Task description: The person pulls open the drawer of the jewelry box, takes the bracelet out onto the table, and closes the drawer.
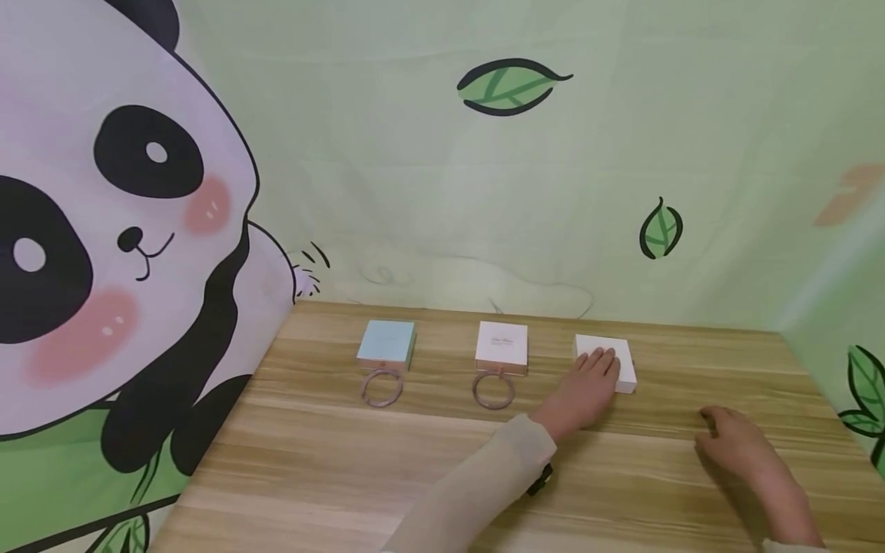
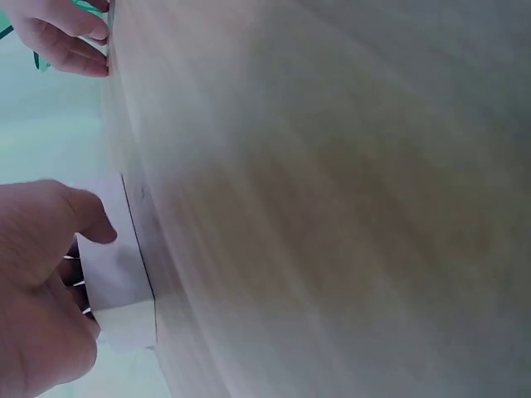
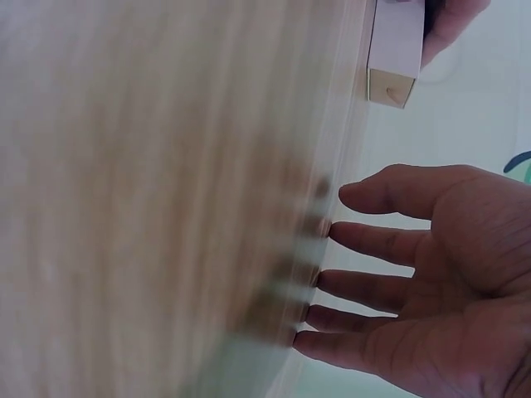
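My left hand point(image 1: 588, 384) lies on top of a small white box point(image 1: 624, 355) at the right end of a row of boxes. Its fingers are stretched flat over the lid, and in the left wrist view the thumb point(image 2: 93, 217) hangs by the box's near side. My right hand point(image 1: 740, 445) is to the right of that box, apart from it, holding nothing. In the right wrist view its loosely bent fingers point(image 3: 365, 290) point down with the tips right at the tabletop.
Left of the white box stand a white box with printed lettering point(image 1: 502, 343) and a light blue box point(image 1: 387, 342). A purplish ring point(image 1: 512, 398) lies before the lettered box, another ring point(image 1: 399, 393) before the blue one. Behind the wooden table point(image 1: 311, 461) hangs a panda-printed backdrop point(image 1: 387, 177).
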`<state>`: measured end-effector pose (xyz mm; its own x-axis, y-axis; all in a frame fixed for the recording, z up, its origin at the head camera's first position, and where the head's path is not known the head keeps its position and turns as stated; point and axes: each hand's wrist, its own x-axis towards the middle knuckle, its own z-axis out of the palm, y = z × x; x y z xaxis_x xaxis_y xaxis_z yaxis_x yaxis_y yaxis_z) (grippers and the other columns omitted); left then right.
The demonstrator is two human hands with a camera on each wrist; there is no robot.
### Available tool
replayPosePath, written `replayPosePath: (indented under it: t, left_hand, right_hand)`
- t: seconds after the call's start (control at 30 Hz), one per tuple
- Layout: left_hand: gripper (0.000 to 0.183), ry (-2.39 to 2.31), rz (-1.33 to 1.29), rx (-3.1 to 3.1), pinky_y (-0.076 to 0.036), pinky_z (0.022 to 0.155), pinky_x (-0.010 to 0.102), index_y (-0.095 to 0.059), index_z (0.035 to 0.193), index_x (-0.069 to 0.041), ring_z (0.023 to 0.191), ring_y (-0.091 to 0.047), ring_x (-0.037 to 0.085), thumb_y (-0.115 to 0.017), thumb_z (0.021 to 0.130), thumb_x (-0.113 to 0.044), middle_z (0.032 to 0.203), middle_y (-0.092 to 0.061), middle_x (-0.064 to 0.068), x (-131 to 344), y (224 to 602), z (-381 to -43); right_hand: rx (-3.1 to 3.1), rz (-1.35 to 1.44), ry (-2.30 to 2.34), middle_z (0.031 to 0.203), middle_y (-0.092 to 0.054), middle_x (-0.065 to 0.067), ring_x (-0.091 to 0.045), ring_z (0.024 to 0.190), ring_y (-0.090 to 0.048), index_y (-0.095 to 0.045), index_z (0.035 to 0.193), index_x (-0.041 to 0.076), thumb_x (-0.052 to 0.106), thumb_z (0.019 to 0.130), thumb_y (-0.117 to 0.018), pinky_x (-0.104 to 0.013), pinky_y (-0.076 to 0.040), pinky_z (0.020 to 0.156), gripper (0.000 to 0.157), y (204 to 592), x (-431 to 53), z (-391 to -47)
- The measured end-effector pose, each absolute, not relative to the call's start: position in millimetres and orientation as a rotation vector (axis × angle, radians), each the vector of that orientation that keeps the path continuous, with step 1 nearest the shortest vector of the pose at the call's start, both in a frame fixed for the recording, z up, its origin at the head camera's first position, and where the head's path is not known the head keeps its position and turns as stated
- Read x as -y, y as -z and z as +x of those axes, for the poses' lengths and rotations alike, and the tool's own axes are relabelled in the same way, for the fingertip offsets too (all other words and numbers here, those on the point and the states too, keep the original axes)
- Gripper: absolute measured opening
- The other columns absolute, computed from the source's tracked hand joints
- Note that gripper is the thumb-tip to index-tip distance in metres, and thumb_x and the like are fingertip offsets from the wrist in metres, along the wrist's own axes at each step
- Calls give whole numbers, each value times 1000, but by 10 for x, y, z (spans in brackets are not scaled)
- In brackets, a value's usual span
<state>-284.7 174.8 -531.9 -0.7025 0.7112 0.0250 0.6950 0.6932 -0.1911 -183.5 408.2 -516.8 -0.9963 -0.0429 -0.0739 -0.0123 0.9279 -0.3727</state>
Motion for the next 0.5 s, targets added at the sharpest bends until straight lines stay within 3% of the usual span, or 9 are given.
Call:
replayPosePath:
  t: [0.5]
  left_hand:
    - [52,-288,-1085,2880,-18,125,30,-22,163,-15,156,-15,16,-32,112,-19,170,-17,0,-1852,5377,-2945]
  right_hand:
    - [-3019,-32,581,124,-47,-52,-68,114,-46,-48,124,-26,8,90,-63,-72,-42,94,50,5152,-4075,-1819]
